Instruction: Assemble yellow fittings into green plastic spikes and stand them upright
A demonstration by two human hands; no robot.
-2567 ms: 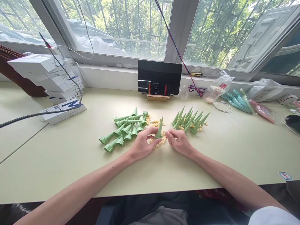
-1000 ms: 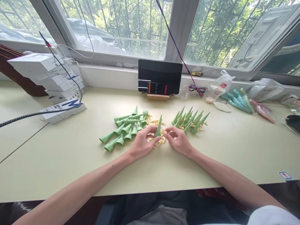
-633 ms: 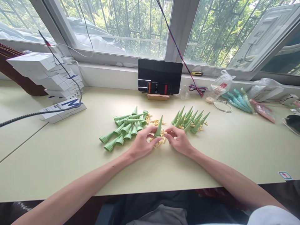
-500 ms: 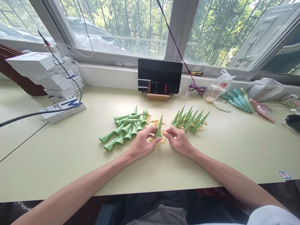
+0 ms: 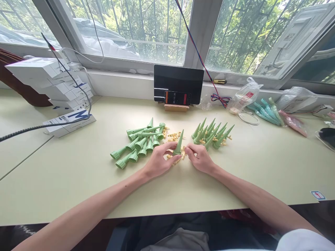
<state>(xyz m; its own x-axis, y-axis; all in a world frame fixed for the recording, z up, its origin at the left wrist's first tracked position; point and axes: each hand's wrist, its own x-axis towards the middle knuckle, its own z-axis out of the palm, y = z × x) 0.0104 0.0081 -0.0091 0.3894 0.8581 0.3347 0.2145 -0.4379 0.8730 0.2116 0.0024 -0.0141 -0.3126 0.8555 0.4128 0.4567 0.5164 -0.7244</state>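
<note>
My left hand [image 5: 161, 158] is closed on a green plant watering spike [image 5: 179, 144], gripping it near its wide base with the point up, leaning slightly right. Just right of it, my right hand [image 5: 200, 158] pinches a small yellow valve [image 5: 183, 152], mostly covered by the fingertips. Loose yellow valves [image 5: 175, 137] lie on the table behind and below the hands. To the left, several green spikes [image 5: 141, 143] lie heaped without visible valves. On the right, several more spikes [image 5: 209, 132] stand points up with yellow valves sticking out of their sides.
A phone [image 5: 178, 98] showing a timer leans on a black tablet [image 5: 178, 80] at the back. White boxes [image 5: 69, 123] are stacked at the left, with a dark cable [image 5: 52, 124] across them. Plastic bags [image 5: 244, 96] and teal packets [image 5: 267, 111] lie back right.
The spike in my left hand has tilted slightly to the right and sunk a little. My right hand has shifted slightly right, its fingers curling more.
</note>
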